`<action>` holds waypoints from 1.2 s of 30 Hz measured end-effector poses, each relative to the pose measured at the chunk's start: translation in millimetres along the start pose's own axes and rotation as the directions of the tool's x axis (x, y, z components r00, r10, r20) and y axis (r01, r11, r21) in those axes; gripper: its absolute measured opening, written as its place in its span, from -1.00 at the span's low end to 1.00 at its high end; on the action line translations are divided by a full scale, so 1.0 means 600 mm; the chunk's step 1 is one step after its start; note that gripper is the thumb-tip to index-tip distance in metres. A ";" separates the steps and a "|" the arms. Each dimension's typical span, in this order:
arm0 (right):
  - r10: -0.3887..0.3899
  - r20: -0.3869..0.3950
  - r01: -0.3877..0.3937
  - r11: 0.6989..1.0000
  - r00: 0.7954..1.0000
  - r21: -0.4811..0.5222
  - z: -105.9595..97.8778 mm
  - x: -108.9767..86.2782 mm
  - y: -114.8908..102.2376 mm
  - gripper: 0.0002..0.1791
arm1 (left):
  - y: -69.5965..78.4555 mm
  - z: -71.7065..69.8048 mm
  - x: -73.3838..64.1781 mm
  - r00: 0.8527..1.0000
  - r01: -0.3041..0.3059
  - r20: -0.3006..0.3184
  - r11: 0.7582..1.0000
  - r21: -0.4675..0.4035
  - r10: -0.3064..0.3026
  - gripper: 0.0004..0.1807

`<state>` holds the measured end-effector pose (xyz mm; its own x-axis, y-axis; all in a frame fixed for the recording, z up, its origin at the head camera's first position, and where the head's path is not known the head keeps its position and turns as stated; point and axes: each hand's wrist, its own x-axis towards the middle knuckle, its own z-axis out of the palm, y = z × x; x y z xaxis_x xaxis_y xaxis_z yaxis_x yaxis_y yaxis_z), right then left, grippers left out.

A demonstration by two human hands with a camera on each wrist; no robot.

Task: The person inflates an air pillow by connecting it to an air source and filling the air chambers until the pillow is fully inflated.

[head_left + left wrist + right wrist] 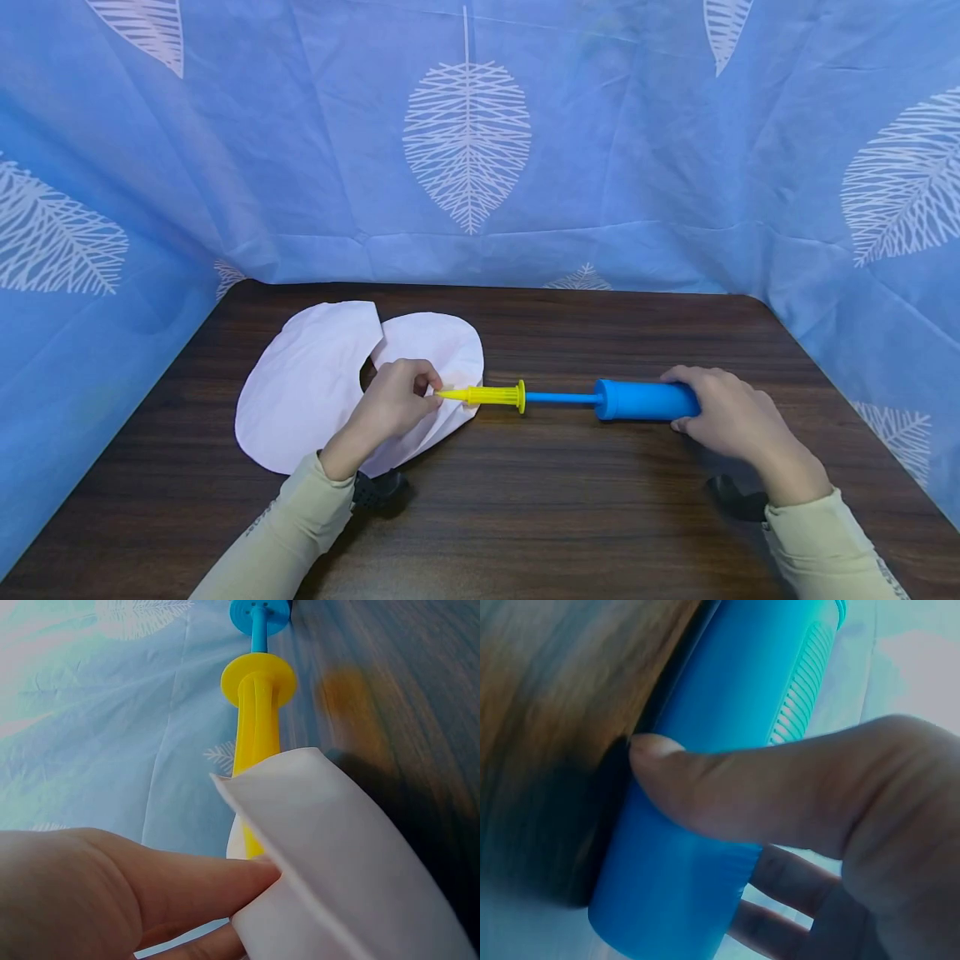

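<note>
A hand pump lies across the middle, with a blue barrel [637,401], a thin blue rod [562,398] drawn out and a yellow nozzle end [495,396]. My right hand [738,417] grips the barrel's far right end, thumb [727,787] across it in the right wrist view. My left hand [393,398] pinches the nozzle's pointed tip over a flat white piece [300,383], shaped like an uninflated neck pillow with a slit and central hole. In the left wrist view, the white edge [330,825] covers part of the nozzle; whether the tip sits in an opening is hidden.
Everything rests on a dark wood-grain table [540,517]. Blue cloth [600,150] with white leaf prints hangs behind and at both sides. Dark wrist-worn devices [378,490] sit under both wrists, close to the tabletop.
</note>
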<state>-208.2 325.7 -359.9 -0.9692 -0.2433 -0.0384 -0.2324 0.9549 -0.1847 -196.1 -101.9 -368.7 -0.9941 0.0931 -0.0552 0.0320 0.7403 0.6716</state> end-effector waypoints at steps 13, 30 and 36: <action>-0.011 -0.010 0.011 0.999 1.000 0.051 0.002 0.002 0.000 -0.37 | -0.004 0.003 0.001 1.000 -0.027 -0.014 0.999 0.018 0.027 -0.88; -0.185 -0.121 0.203 0.966 0.975 0.159 0.032 -0.001 -0.095 -0.31 | -0.001 0.006 -0.001 0.999 -0.051 -0.010 0.998 0.030 0.051 -0.87; -0.189 -0.134 0.202 0.975 0.973 0.092 0.037 -0.001 -0.106 -0.36 | -0.002 0.007 -0.001 0.998 -0.059 0.002 0.998 0.024 0.059 -0.89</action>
<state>-191.3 261.2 -369.9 -0.9099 -0.3941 0.1296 -0.4148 0.8663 -0.2783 -194.9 -99.9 -372.4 -0.9903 0.1381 -0.0172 0.0931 0.7494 0.6556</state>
